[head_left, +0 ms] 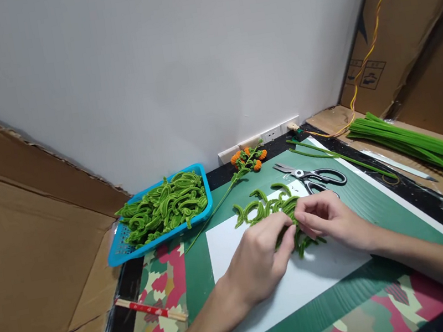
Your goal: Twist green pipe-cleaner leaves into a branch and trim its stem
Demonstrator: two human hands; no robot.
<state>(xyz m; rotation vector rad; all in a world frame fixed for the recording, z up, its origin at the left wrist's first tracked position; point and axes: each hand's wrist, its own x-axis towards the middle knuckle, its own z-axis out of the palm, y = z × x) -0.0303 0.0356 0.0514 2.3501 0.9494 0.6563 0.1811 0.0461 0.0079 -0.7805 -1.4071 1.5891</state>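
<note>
Over a white sheet (pixel 266 316), my left hand (pixel 261 255) is closed in a pinch on a small green pipe cleaner piece (pixel 282 235), mostly hidden by the fingers. Close against it, my right hand (pixel 335 221) has its thumb and fingertips pinched together at the same spot, seemingly on the same piece. Several curved, fuzzy green pipe cleaner pieces (pixel 254 211) lie on the sheet behind and beneath the hands. Black-handled scissors (pixel 309 175) rest partly open just beyond my right hand.
A blue basket (pixel 208 190) heaped with bent green pieces stands left. Near the wall lies an orange pipe cleaner flower stem (pixel 246 165). Long green pipe cleaners (pixel 420 143) are bundled at right. Chopsticks in a red wrapper (pixel 149 310) lie left; cardboard (pixel 28 247) flanks the table.
</note>
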